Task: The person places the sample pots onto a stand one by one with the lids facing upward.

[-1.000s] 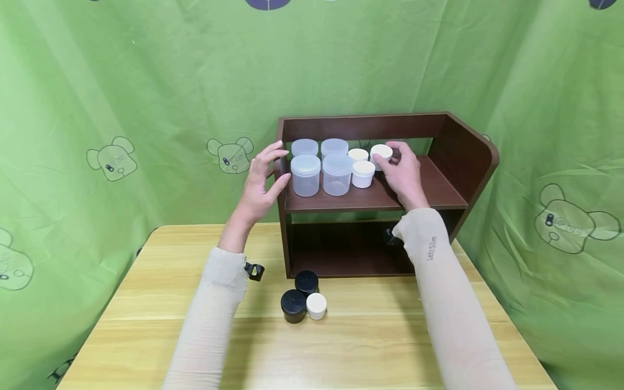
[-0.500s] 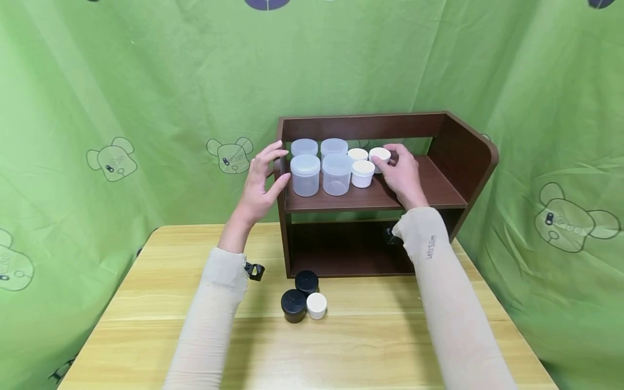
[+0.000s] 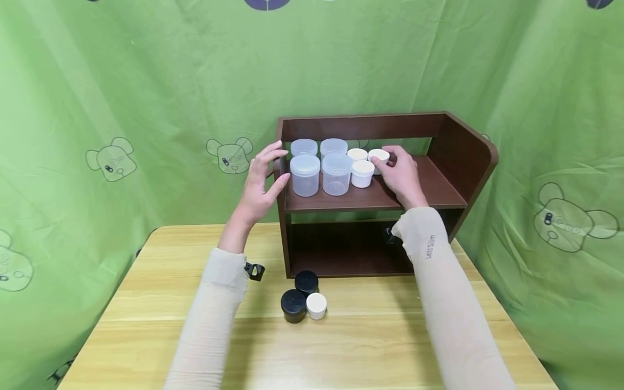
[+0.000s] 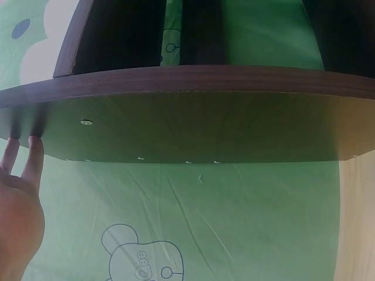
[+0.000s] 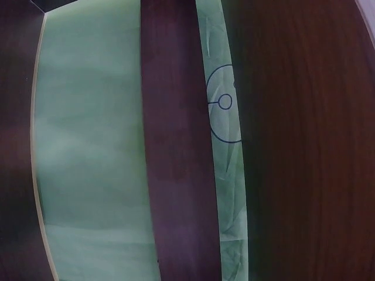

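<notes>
My right hand [image 3: 402,176] pinches a small white lidded jar [image 3: 378,156] between thumb and fingers on the upper shelf. Two similar white jars, a rear one [image 3: 357,155] and a front one [image 3: 362,174], stand just left of it. Farther left are several larger translucent jars [image 3: 305,176] in two rows. My left hand [image 3: 257,187] rests its extended fingers and thumb on the left side panel of the brown wooden shelf [image 3: 331,204]. In the left wrist view two fingertips [image 4: 35,143] meet the panel's outer face. The right wrist view shows only shelf boards and curtain.
On the wooden table [image 3: 370,336], in front of the shelf, two black-lidded jars [image 3: 293,304] and a small white jar [image 3: 316,305] stand close together. A green patterned curtain [image 3: 146,81] hangs behind. The shelf's right side panel [image 3: 463,157] rises beyond my right hand.
My right hand has lowered the small white jar slightly and shifted it a little left, beside the other white jars. My left hand has stayed at the shelf's side panel.
</notes>
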The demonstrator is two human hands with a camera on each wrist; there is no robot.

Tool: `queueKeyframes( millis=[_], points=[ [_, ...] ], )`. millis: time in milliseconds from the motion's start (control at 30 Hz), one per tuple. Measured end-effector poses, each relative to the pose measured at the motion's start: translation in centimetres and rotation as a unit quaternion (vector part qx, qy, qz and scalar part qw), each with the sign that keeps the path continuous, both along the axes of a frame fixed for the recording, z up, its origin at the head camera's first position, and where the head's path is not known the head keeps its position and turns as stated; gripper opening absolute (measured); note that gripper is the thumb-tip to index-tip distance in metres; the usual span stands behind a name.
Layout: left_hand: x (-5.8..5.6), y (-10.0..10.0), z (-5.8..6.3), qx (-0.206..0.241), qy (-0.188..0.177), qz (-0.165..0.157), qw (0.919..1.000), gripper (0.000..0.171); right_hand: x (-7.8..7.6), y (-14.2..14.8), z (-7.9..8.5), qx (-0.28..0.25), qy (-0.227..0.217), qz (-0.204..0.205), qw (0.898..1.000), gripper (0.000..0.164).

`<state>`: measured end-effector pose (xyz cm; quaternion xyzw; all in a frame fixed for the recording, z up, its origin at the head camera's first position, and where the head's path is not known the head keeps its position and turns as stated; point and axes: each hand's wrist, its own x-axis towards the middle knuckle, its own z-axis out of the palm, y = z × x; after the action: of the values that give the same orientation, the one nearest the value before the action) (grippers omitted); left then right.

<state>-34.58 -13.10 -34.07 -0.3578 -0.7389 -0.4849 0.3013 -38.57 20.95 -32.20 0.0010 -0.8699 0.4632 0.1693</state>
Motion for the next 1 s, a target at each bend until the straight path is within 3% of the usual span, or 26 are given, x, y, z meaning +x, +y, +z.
queueKeyframes(
  millis=[533, 800, 1000],
  points=[
    [0.2, -0.4, 0.1, 0.004, -0.008, 0.013, 0.9999, 0.049, -0.9, -0.8, -0.3, -0.007, 0.011, 0.012, 1.0, 0.066],
    [2.7, 0.3, 1.7, 0.004, -0.015, 0.003, 0.9999, 0.044, -0.6, -0.5, -0.3, -0.039, 0.036, 0.014, 0.998, 0.064],
    [0.5, 0.3, 0.5, -0.004, -0.004, 0.005, 1.0, 0.047, -0.4, 0.1, -0.2, -0.062, 0.096, -0.011, 0.993, 0.054]
  ],
)
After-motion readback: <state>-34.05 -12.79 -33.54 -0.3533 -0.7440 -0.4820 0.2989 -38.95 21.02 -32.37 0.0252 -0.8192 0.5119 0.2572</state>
